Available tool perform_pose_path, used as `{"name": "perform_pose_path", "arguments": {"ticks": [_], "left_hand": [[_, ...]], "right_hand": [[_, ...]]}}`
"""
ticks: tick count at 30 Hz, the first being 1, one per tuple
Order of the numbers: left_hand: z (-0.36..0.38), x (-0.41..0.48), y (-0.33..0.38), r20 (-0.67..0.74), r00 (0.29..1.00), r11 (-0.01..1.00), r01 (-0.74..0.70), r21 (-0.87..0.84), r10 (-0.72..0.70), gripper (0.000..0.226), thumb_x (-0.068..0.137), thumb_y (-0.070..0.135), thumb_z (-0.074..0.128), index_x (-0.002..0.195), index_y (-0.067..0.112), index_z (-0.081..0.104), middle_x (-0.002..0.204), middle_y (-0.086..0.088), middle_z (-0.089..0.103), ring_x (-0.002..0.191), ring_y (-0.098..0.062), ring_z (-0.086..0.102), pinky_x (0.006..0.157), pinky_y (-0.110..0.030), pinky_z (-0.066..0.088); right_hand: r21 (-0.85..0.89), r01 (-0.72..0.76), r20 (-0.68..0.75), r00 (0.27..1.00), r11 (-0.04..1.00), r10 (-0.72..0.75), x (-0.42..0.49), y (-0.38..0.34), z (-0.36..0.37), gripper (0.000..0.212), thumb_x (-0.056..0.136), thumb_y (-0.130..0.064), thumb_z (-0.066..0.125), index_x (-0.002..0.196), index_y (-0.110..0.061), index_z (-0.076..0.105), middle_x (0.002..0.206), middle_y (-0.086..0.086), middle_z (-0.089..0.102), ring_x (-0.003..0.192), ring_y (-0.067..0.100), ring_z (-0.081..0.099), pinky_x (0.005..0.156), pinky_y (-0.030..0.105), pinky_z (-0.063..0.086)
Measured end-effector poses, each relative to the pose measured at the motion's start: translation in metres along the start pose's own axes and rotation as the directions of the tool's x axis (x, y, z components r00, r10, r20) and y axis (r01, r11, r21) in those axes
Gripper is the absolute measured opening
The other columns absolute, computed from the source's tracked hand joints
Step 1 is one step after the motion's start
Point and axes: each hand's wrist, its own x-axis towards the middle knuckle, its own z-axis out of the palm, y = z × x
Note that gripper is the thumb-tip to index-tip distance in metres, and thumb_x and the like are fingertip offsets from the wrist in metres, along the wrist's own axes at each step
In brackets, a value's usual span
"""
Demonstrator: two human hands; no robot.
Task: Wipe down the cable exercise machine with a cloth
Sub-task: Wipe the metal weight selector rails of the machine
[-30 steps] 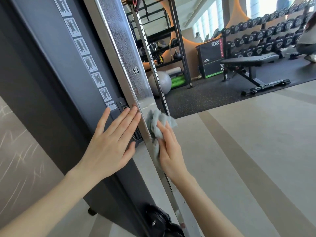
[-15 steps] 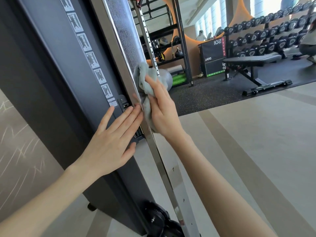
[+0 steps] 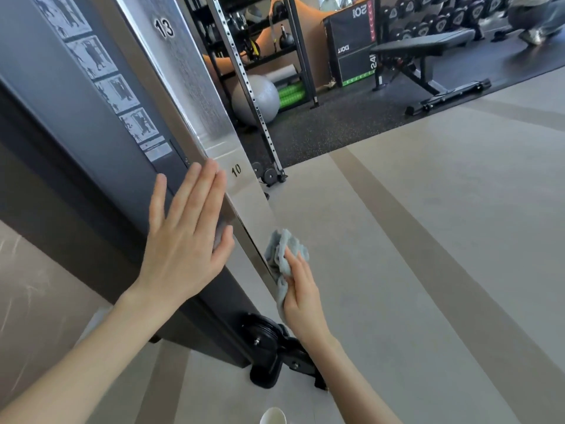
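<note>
The cable machine's dark grey column [image 3: 91,154] fills the left, with a polished steel rail [image 3: 195,96] marked 13 and 10 running down its edge. My left hand [image 3: 186,237] lies flat, fingers spread, against the column beside the rail, just below the 10. My right hand [image 3: 298,292] presses a crumpled grey cloth [image 3: 282,255] against the rail's right face, lower than the left hand. A black pulley carriage [image 3: 275,353] sits at the rail's foot, under my right wrist.
A strip of exercise stickers [image 3: 101,71] runs down the column. Behind stand a perforated upright [image 3: 244,78], a grey exercise ball [image 3: 256,99], a black bench [image 3: 422,53], a plyo box [image 3: 351,41], dumbbell racks [image 3: 434,16] and a crouching person [image 3: 538,16] at top right. Pale floor stretches right.
My right hand slid the cloth up the rail, then down to below my left hand. The view tilted downward; my left hand stays flat on the column.
</note>
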Motion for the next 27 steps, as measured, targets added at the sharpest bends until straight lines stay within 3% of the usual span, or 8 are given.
{"name": "perform_pose_path", "arguments": {"ticks": [2,3,6,10,14,17,20,27], "left_hand": [[0.011,-0.01,0.012,0.01,0.998,0.998,-0.063,0.029,0.062,0.065,0.094,0.026,0.05,0.15,0.0,0.03,0.157,-0.016,0.025,0.146,-0.029,0.023,0.121,-0.05,0.001],[0.014,-0.014,0.017,0.025,0.995,0.995,-0.093,0.03,0.092,0.062,0.094,0.026,0.05,0.149,0.001,0.034,0.156,-0.015,0.027,0.145,-0.029,0.025,0.121,-0.051,0.003],[0.013,-0.013,0.029,0.103,0.981,0.986,-0.163,-0.024,0.165,0.053,0.096,0.026,0.048,0.142,0.001,0.047,0.152,-0.017,0.038,0.142,-0.028,0.032,0.12,-0.054,0.012],[-0.018,0.011,0.027,0.261,0.929,0.957,-0.217,-0.191,0.263,0.049,0.096,0.027,0.045,0.136,0.0,0.054,0.147,-0.018,0.045,0.138,-0.03,0.041,0.116,-0.053,0.024],[-0.077,0.062,0.007,0.333,0.908,0.937,-0.146,-0.318,0.254,0.048,0.094,0.026,0.047,0.132,-0.001,0.057,0.144,-0.019,0.048,0.134,-0.03,0.047,0.115,-0.051,0.027],[-0.139,0.109,-0.011,0.365,0.905,0.92,-0.064,-0.387,0.217,0.047,0.093,0.026,0.045,0.128,-0.001,0.061,0.142,-0.019,0.051,0.132,-0.03,0.049,0.115,-0.049,0.027],[-0.208,0.154,-0.029,0.398,0.9,0.893,0.024,-0.449,0.176,0.048,0.093,0.028,0.044,0.126,-0.001,0.063,0.141,-0.018,0.053,0.131,-0.03,0.05,0.114,-0.049,0.027],[-0.344,0.223,-0.052,0.377,0.922,0.816,0.156,-0.557,0.082,0.048,0.093,0.03,0.043,0.122,-0.002,0.063,0.137,-0.02,0.055,0.127,-0.033,0.052,0.112,-0.051,0.029]], "right_hand": [[-0.069,-0.012,0.067,0.998,0.998,0.017,-0.005,0.003,-0.014,0.045,0.095,-0.015,0.036,0.138,-0.015,0.048,0.138,0.001,0.047,0.128,-0.009,0.034,0.102,0.006,0.025],[-0.111,-0.017,0.098,0.995,0.994,0.028,-0.004,0.003,-0.022,0.044,0.094,-0.014,0.036,0.136,-0.013,0.05,0.132,-0.003,0.049,0.123,-0.006,0.04,0.099,0.003,0.025],[-0.251,-0.016,0.149,0.987,0.968,0.055,0.007,-0.016,-0.052,0.04,0.093,-0.007,0.041,0.129,-0.011,0.058,0.124,-0.005,0.053,0.115,0.01,0.05,0.094,0.001,0.028],[-0.373,0.023,0.19,0.98,0.928,0.052,0.03,-0.099,-0.093,0.035,0.093,-0.006,0.045,0.124,-0.008,0.062,0.122,0.006,0.06,0.109,0.015,0.054,0.092,0.004,0.033],[-0.512,0.116,0.232,0.973,0.851,0.007,0.054,-0.214,-0.137,0.038,0.091,-0.009,0.036,0.116,-0.002,0.064,0.109,0.013,0.064,0.091,0.028,0.058,0.082,0.021,0.041],[-0.619,0.119,0.222,0.975,0.776,0.028,0.066,-0.305,-0.168,0.035,0.085,0.004,0.045,0.112,-0.002,0.066,0.109,0.013,0.065,0.084,0.032,0.06,0.081,0.021,0.039],[-0.681,0.106,0.216,0.974,0.725,0.061,0.074,-0.394,-0.195,0.039,0.079,0.007,0.052,0.114,-0.002,0.066,0.114,0.013,0.065,0.087,0.034,0.061,0.083,0.026,0.041],[-0.722,0.088,0.16,0.986,0.686,0.042,0.073,-0.565,-0.245,0.032,0.091,-0.003,0.045,0.117,-0.004,0.064,0.117,0.01,0.064,0.095,0.034,0.061,0.086,0.026,0.042]]}}
